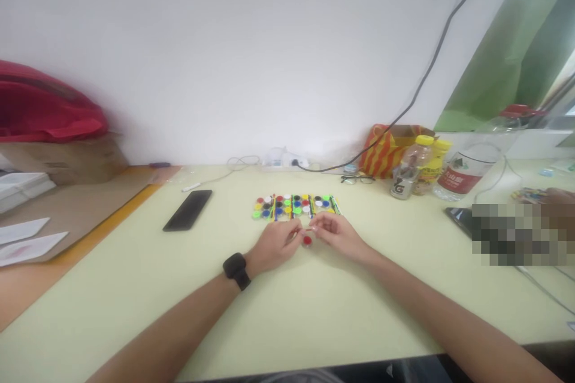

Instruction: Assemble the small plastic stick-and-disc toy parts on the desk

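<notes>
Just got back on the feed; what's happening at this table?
A person's left hand and right hand meet over the table, seemingly pinching a tiny item between them, too small to identify. A red disc sits just on its near side. Beyond the hands lie rows of coloured discs, and a black phone lies off to the left.

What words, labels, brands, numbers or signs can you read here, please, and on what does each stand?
"G": on the front bottle, on its pale label.
Too blurred to read surely: the characters on the red label of the large bottle, and the print on the yellow bottle.
I can make out no numbers.
</notes>
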`<state>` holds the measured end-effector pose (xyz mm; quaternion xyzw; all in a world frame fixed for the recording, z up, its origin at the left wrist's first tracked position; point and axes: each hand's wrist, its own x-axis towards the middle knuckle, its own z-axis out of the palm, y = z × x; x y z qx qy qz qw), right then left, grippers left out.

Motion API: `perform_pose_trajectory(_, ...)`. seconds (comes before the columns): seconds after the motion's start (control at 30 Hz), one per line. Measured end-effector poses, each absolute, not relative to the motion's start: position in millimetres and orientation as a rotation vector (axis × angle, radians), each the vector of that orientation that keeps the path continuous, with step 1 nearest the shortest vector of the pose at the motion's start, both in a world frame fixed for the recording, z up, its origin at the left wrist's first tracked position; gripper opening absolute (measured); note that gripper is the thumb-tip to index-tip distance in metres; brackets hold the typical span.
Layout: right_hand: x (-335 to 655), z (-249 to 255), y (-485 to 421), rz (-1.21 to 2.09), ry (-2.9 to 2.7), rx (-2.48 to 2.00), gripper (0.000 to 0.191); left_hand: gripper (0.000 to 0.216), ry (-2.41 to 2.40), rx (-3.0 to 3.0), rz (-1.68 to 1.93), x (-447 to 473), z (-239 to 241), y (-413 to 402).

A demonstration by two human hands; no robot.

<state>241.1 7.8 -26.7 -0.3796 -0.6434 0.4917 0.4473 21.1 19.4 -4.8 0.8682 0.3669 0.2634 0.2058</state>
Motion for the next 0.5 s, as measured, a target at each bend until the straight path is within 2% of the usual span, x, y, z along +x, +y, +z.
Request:
perform_pose_trajectory(0.17,241,-35,9,1.277,-1.457,-0.963,0.026,0.017,1.023,2.522,0.674,21,-4,17)
perform_pose_trajectory(0.3,243,-31,7,1.335,-1.444,-0.944,0.029,0.023,0.920,2.600,0.651,21,-5,20)
perform_pose_trajectory(0.5,242,-25,-3,1.398,-1.606,-0.924,0.033,0.019,0.791,2.532,0.632,19,-1,20)
